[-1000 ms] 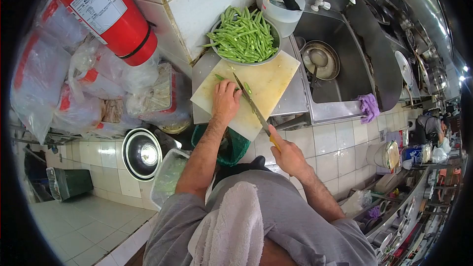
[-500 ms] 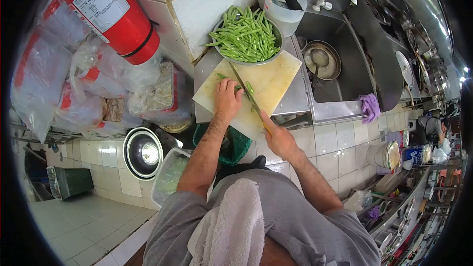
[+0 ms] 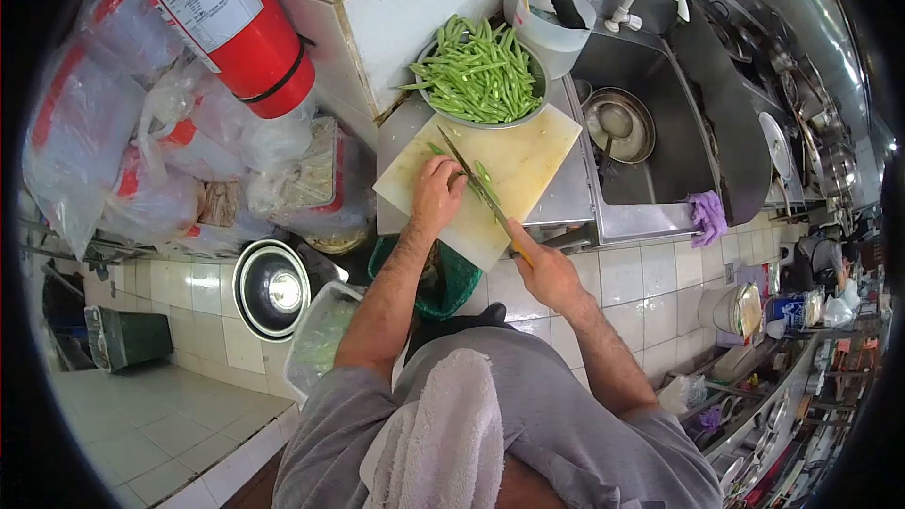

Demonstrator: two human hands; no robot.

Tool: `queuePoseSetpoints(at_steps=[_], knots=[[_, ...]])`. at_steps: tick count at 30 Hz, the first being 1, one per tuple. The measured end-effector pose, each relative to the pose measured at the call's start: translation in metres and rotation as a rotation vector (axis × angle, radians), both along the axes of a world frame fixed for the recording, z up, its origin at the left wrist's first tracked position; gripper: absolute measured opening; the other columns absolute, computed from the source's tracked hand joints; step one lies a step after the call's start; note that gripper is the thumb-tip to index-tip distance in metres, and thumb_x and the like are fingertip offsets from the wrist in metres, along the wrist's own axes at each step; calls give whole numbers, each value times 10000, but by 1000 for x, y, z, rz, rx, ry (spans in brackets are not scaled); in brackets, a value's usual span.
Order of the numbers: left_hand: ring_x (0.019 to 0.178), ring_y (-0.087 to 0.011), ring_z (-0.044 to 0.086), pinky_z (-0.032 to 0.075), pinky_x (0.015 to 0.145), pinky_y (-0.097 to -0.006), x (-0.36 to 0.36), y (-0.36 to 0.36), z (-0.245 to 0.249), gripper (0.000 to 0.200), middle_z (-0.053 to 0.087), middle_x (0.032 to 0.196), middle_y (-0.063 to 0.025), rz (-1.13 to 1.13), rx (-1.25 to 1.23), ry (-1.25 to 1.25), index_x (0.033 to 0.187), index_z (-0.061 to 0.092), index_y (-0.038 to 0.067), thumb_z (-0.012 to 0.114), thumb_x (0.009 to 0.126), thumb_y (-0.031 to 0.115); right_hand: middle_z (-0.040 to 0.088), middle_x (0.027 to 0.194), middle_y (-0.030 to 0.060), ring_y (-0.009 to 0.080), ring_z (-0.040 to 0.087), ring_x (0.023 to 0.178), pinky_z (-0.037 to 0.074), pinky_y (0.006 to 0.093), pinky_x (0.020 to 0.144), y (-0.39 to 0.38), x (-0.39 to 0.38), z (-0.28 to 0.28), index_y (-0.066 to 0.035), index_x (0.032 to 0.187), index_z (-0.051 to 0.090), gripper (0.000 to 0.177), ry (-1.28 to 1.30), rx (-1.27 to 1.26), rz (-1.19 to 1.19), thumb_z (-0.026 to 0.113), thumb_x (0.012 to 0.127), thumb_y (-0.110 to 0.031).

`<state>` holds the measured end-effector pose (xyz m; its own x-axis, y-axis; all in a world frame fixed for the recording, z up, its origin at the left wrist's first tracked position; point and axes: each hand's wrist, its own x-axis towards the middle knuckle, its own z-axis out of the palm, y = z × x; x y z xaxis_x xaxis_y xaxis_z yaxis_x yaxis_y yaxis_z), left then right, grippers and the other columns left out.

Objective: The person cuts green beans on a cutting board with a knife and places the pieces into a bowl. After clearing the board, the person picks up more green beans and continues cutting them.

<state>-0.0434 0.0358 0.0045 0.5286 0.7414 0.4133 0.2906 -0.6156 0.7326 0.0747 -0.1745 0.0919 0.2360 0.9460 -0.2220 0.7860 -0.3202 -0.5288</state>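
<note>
My right hand [image 3: 549, 275] is closed round the yellow handle of a long kitchen knife [image 3: 468, 172], whose blade lies diagonally over a pale cutting board [image 3: 528, 165]. Against the blade's left side, my left hand [image 3: 437, 194] presses with bent fingers on a green bean [image 3: 436, 148]; one end sticks out above the fingers, the rest is hidden under them. Cut bean pieces [image 3: 484, 172] lie just right of the blade. Behind the board stands a metal bowl [image 3: 544, 97] heaped with sliced green beans [image 3: 479, 71].
To the right is a steel sink [image 3: 641, 184] with a pan [image 3: 641, 123] and ladle in it. A white tub [image 3: 556, 42] stands behind the bowl. A fire extinguisher [image 3: 231, 24] hangs at left above bagged containers [image 3: 179, 165]. Below the board hangs a green bag [image 3: 462, 287].
The knife blade has shifted slightly at the bean beside my left fingers. My left hand keeps its place on the board. The whole view has moved a little.
</note>
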Motion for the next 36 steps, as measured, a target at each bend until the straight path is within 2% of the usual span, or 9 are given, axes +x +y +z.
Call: queuePoseSetpoints(at_steps=[9,15,21,23,25,29,31,34,36], knots=[[1032,-334,540,447,893,-407,-3,3,4,228,578,1054,-131,-35,-53,18,934,604,17,719,741,58,653,990,224,395,635,848,509,468,771,-24,-4,12,-195,1463,289,679,-44,-68,15,552,854,-54],[1011,-335,540,451,879,-408,-2,4,3,214,577,1029,-124,-28,24,-12,915,599,24,705,730,40,652,976,244,431,625,854,505,469,791,37,-9,-3,-212,1473,268,679,2,-66,-23,525,864,-58],[1047,-318,541,445,916,-394,-2,6,3,247,578,1062,-125,-2,0,1,972,614,26,703,750,88,646,1025,251,431,626,878,498,471,821,-9,11,-7,-260,1475,260,672,224,-22,-65,530,879,-108],[1044,-316,544,446,915,-392,-4,6,4,240,581,1062,-123,-20,-7,7,971,618,25,698,754,87,652,1017,241,431,631,862,500,468,822,4,12,-8,-268,1476,254,680,162,-49,-49,540,879,-113],[1040,-313,548,447,914,-389,-4,7,2,232,584,1061,-121,-42,-10,11,971,623,25,693,758,86,650,914,255,429,630,821,496,499,764,17,5,-9,-243,1473,260,679,83,33,-37,541,871,-105],[1034,-315,552,451,909,-392,-2,8,-4,219,589,1063,-125,-25,-17,0,968,631,27,684,766,92,647,942,258,419,630,842,495,500,773,17,1,-8,-243,1475,251,681,114,-23,-54,534,873,-99],[1033,-316,553,452,907,-394,-1,7,-4,220,590,1063,-126,-11,-23,0,969,631,25,684,767,95,659,964,247,403,650,727,558,465,679,1,3,-9,-254,1477,242,655,60,-26,-16,515,896,-123],[1038,-315,552,456,906,-395,0,4,-5,224,590,1067,-128,52,17,-16,971,628,20,680,765,92,647,880,257,414,632,814,499,500,767,-20,-2,14,-255,1481,232,693,181,-135,-90,534,876,-104],[1038,-321,551,456,912,-396,3,4,-6,224,589,1073,-133,67,16,-17,975,625,16,669,767,85,644,860,256,418,630,802,500,498,764,-22,0,12,-256,1482,230,695,177,-147,-92,535,876,-105]])
